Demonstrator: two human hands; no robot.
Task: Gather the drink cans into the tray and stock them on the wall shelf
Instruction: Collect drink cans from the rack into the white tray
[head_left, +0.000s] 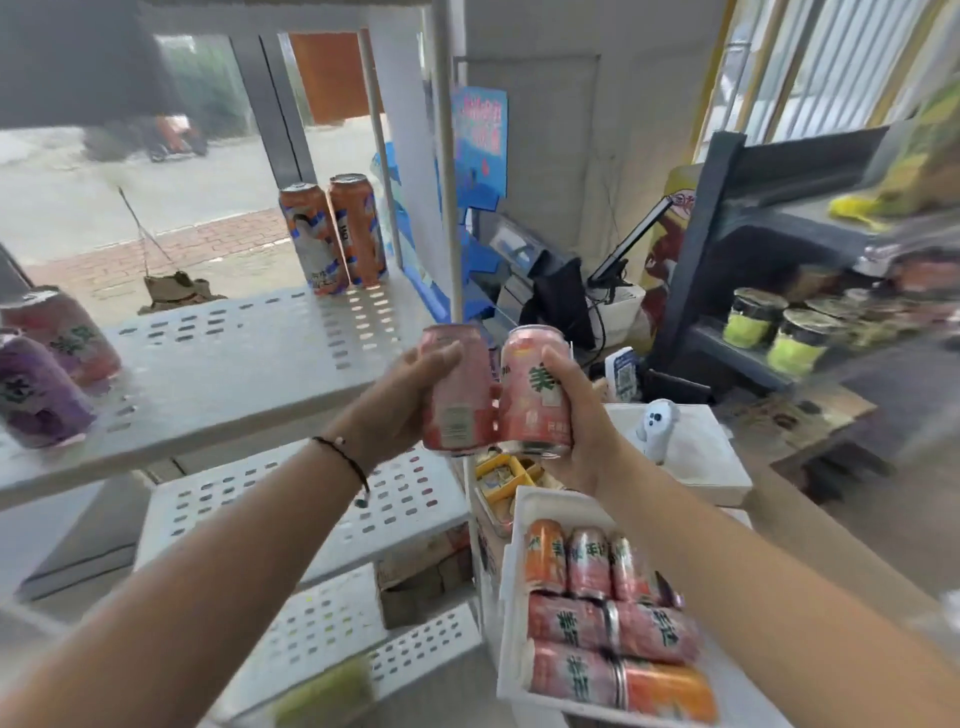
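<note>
My left hand (415, 387) grips pink can (457, 395); right hand (571, 410) grips second pink can (535, 389), cans touching. Risk: knock, slip over shelf (234, 374) edge. Tray (524, 519) near right, more cans (597, 613) inside, could tip.

I see each hand wrapped round a pink can: the left hand (410, 395) grips the left pink can (457, 389), the right hand (576, 415) the right pink can (535, 389), the two cans touching. Beyond my left fingers (441, 356) lies the perforated shelf (249, 364) with two orange cans (337, 234) upright. Below my right fingers (558, 364) sits the white tray (540, 501), cans lying inside.
</note>
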